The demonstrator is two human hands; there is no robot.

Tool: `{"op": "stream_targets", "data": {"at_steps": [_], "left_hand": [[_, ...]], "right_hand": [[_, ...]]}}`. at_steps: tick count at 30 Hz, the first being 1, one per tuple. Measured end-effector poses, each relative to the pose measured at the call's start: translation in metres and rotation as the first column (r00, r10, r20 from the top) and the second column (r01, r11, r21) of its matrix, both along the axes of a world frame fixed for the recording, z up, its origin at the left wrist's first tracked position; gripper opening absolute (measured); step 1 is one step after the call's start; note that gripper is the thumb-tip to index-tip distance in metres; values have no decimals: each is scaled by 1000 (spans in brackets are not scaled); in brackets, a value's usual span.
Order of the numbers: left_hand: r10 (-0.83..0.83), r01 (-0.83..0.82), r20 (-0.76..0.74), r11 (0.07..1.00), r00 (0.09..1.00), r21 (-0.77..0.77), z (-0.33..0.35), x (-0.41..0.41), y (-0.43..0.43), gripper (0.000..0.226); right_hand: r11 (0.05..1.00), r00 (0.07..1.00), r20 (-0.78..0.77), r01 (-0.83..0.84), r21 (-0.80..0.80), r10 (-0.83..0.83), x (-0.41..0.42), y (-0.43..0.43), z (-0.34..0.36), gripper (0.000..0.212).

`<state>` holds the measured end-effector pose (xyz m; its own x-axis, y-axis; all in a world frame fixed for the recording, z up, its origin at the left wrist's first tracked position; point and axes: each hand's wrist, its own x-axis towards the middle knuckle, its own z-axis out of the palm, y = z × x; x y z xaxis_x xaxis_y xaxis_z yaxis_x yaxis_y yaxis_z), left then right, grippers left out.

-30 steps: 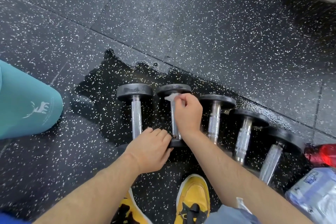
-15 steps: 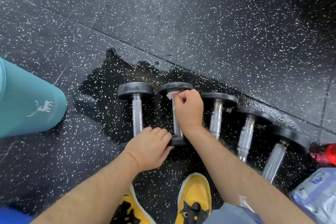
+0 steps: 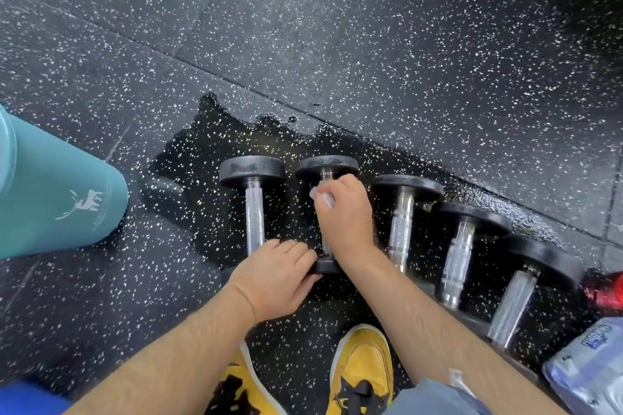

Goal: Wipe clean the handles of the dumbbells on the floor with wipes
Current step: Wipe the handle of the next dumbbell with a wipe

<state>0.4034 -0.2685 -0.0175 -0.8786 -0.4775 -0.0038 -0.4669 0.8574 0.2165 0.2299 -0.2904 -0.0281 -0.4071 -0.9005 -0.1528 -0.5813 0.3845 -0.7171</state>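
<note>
A: What's the right hand doing?

B: It's closed round the handle of the second dumbbell from the left, with a wipe bunched under its fingers. A second ago it sat a little lower on the bar; now it has slid up, so the wipe is just beside the far head.

A: And the left hand?

B: Unmoved. It still grips the near head of that same dumbbell, pinning it to the floor.

A: So what does the slide tell us?

B: I'd judge one stroke has reached the top of the handle. This bar looks nearly done, or due a pull back down.

A: The others?

B: Five dumbbells lie in a row on a wet patch of floor. The leftmost is just beside the left hand. Three more to the right, the nearest just past the right wrist. Whether any is already clean, I can't tell.

A: Further out?

B: A pack of wipes at the lower right, a red bottle above it, a teal flask far left, yellow shoes below.
</note>
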Motion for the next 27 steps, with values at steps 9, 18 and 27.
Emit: {"op": "stream_targets", "data": {"at_steps": [9,18,27], "left_hand": [[2,-3,10,1000,1000,10,0,0,0,37],[4,-4,6,1000,1000,28,0,0,-1,34],[23,-23,-10,999,1000,32,1,-2,-2,34]], "right_hand": [[1000,998,55,18,-15,-17,-5,-2,6,13],[998,983,175,60,3,-60,-6,0,8,11],[987,953,257,154,46,-161,-21,2,14,6]]}}
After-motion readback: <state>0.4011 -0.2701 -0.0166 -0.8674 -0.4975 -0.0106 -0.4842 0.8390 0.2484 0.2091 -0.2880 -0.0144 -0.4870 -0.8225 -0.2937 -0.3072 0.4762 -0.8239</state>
